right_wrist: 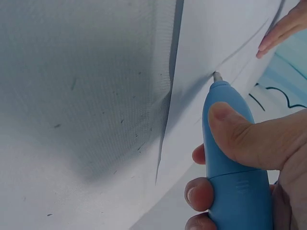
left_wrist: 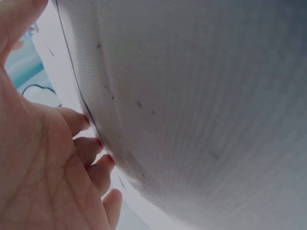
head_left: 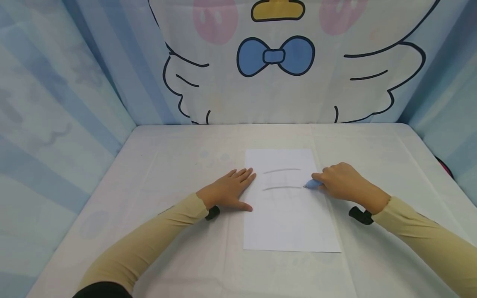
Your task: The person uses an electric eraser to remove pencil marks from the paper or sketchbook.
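Two grey lines (head_left: pixel 282 170) cross the paper (head_left: pixel 290 227); how much remains, I can't tell. At the lower one's three-o'clock end is the tip of a blue pen-like tool (head_left: pixel 314 184), gripped by the right hand (head_left: pixel 343 181); the left hand (head_left: pixel 229 190) lies spread at the paper's nine-o'clock edge.

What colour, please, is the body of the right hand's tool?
The tool body is blue, seen best in the right wrist view.

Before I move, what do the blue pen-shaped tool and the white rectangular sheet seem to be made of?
Blue pen-shaped tool: probably satin plastic, going by its smooth, seamed look; its grey tip looks metallic. White rectangular sheet: likely matte paper, thin, flat and without gloss.
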{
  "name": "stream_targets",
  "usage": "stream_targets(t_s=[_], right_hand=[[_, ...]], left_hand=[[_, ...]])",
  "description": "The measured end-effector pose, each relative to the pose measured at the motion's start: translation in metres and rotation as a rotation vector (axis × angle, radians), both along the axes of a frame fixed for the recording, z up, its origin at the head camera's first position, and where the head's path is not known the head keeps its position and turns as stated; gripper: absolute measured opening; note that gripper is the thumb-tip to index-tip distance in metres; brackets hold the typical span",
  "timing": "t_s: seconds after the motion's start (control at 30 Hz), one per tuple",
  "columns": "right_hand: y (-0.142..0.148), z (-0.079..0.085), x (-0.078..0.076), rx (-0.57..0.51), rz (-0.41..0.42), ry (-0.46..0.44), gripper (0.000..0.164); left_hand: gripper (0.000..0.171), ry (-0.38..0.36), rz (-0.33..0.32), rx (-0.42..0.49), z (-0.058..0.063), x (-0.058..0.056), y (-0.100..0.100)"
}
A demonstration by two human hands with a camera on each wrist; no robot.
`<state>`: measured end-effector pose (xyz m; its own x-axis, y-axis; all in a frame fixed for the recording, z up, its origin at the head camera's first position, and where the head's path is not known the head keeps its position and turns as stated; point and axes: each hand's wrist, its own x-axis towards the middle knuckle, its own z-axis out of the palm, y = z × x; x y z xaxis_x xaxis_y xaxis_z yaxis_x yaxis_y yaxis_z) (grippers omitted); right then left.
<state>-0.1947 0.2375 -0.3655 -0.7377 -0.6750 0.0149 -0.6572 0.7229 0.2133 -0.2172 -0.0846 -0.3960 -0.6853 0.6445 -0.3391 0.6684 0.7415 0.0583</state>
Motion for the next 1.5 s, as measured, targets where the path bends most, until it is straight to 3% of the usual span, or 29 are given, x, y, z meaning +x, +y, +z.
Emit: stream_targets(t_s=[1.1, 1.5], right_hand=[[0.0007, 0.0023, -0.0029, 0.006, -0.019, -0.039, 0.017], [0.0002, 0.0016, -0.0038, 0.022, 0.007, -0.010, 0.018]], left_hand=[[0.104, 0.000, -0.003, 0.009, -0.0017, -0.0011, -0.0005], [0.104, -0.001, 0.001, 0.005, -0.0013, -0.0007, -0.0001]])
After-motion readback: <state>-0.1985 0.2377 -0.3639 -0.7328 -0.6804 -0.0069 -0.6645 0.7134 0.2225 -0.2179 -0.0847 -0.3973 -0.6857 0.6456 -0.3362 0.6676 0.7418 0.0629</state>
